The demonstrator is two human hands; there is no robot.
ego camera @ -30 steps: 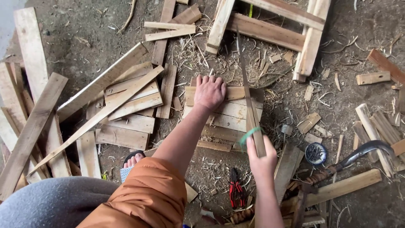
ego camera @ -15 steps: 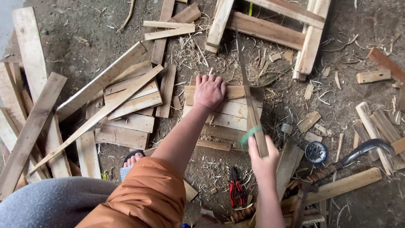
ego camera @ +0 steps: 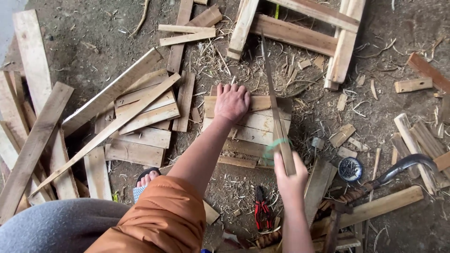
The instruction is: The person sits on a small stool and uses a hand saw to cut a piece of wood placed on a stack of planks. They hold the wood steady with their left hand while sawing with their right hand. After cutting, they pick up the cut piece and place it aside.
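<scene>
Since a second ago the right hand (ego camera: 290,175) has barely shifted, gripping the long blade (ego camera: 276,107); left hand (ego camera: 231,102) presses flat on the stacked boards (ego camera: 253,124) on the ground. A slipping blade could cut those fingers.

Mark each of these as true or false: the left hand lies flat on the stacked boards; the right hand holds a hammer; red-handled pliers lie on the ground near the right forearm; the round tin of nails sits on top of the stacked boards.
1. The left hand lies flat on the stacked boards. True.
2. The right hand holds a hammer. False: it grips a long thin blade, a saw by its look.
3. Red-handled pliers lie on the ground near the right forearm. True.
4. The round tin of nails sits on the stacked boards. False: it sits on the ground, right of them.
</scene>
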